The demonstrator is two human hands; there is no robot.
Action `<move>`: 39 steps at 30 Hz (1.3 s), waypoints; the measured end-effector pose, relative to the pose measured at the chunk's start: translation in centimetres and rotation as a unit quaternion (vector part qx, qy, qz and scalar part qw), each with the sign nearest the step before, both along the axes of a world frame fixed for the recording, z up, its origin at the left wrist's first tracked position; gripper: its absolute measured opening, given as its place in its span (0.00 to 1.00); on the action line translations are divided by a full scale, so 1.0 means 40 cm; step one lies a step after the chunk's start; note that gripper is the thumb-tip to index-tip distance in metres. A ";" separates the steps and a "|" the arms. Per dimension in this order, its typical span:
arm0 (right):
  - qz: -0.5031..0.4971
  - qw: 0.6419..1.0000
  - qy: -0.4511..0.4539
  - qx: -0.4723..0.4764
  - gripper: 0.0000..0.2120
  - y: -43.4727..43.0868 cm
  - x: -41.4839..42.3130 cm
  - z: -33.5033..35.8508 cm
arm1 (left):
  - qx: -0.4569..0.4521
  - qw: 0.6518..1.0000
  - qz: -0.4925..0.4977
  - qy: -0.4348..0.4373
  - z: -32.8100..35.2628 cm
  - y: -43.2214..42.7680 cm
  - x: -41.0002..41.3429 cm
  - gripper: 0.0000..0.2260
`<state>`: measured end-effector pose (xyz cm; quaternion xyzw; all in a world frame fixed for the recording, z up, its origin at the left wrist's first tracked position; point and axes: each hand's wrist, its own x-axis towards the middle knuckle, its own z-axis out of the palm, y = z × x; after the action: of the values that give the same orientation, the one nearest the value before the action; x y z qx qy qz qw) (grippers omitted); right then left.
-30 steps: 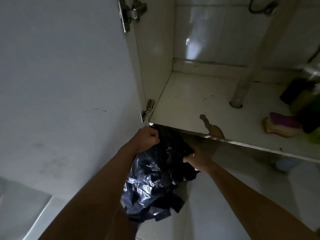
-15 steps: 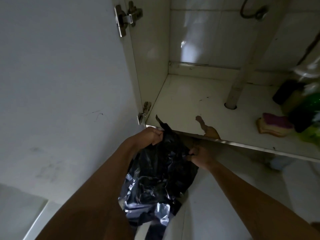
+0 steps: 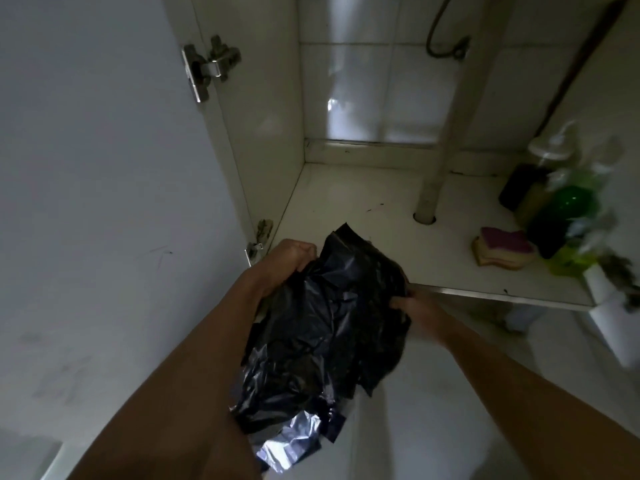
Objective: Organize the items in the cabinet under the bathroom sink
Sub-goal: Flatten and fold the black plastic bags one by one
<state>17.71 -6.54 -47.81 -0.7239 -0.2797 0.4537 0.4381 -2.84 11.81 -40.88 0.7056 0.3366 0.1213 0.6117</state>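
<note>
Before the cabinet [image 3: 346,188], both hands grip the black bag [image 3: 325,327]; long axis upright.

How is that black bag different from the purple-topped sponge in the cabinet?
The black bag is dark, shiny and crumpled, while the sponge is purple over tan and keeps a firm shape. The bag is held up by the left hand and the right hand, while the sponge lies untouched on the cabinet floor. The bag looks far bigger than the sponge.
</note>
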 end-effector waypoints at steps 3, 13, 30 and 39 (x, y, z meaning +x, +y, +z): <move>-0.024 0.995 -0.093 0.006 0.10 -0.037 0.076 0.087 | 0.108 0.984 -0.015 0.144 0.013 0.026 0.040 0.11; 0.075 0.949 -0.307 -0.017 0.06 -0.104 0.198 0.417 | 0.346 0.909 -0.220 0.081 0.212 -0.063 0.325 0.49; -0.106 0.835 -0.469 -0.269 0.17 -0.526 0.287 0.543 | 0.478 0.794 -0.376 0.026 0.334 -0.219 0.615 0.07; -0.325 0.762 -0.532 -0.176 0.16 -0.632 0.282 0.554 | 0.553 0.799 -0.236 -0.015 0.393 -0.317 0.632 0.14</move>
<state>28.98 -31.80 -25.66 -0.9609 -0.1308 -0.1324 0.2052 22.42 -0.86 -25.15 0.9796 0.0262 0.1489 0.1321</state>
